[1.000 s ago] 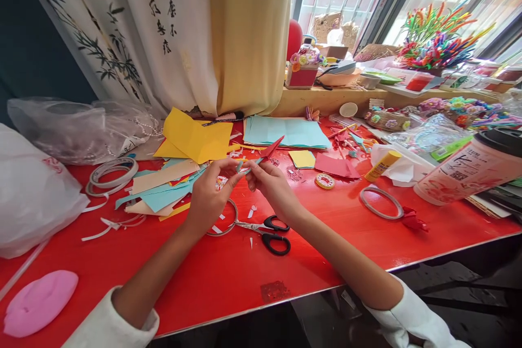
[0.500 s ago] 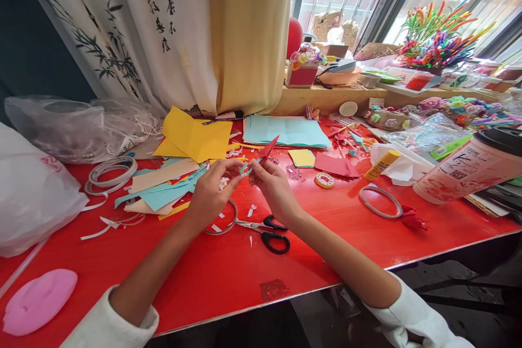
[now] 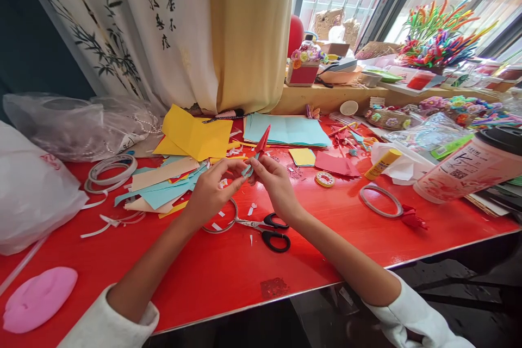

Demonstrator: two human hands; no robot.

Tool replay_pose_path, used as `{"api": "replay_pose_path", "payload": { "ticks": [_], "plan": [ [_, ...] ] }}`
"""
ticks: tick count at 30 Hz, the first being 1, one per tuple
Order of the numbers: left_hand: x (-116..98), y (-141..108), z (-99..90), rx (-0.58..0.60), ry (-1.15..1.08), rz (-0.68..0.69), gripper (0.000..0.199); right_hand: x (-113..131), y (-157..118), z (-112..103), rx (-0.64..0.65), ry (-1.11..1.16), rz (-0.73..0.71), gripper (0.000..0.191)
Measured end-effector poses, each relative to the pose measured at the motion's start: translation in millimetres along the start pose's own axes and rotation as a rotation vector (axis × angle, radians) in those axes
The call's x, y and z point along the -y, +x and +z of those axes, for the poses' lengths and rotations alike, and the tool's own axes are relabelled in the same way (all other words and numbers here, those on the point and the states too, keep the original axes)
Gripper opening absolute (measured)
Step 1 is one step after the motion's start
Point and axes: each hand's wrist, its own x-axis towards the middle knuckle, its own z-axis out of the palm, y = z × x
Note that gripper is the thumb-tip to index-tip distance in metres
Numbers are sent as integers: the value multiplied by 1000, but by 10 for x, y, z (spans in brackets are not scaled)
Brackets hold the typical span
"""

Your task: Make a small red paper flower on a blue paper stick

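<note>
Pinching a small blue piece (image 3: 247, 170) of folded paper, the left hand (image 3: 214, 187) has its thumb and forefinger almost together, while the right hand (image 3: 278, 187) closes thumb and curled fingers around the foot of a pointed red piece (image 3: 263, 140). Both pieces are held up over the middle of the red table (image 3: 228, 277). The fingers cover the spot where red and blue meet, so I cannot tell whether they are joined. The step in hand looks like shaping or fitting the blue paper against the base of the red; the next move seems to call for a steady right hand and a small press or turn from the left fingertips. Compared with a second earlier, the red point stands nearer upright instead of slanting to the right. Below the hands, the scissors (image 3: 265, 224) lie as they were, partly open, blade tips at a thin ring (image 3: 237, 211). Further out, the paper scraps (image 3: 163, 176) to the left and the glue stick (image 3: 382, 164) to the right also look undisturbed.
</note>
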Motion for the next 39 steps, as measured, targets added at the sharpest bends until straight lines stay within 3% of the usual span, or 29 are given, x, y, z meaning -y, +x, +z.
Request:
{"api": "replay_pose_path", "payload": {
  "ticks": [15,26,32,39],
  "plan": [
    [-21,23,-53,91,152,87,11,40,12,-40,48,-241,-85,24],
    [-51,51,-89,130,153,62,9,20,55,-77,210,-358,-177,23],
    [-30,46,-104,100,227,97,9,93,88,-118,400,-280,-31,19],
    [-34,49,-93,65,254,96,8,97,97,-150,408,-249,33,20]
  ]
}}
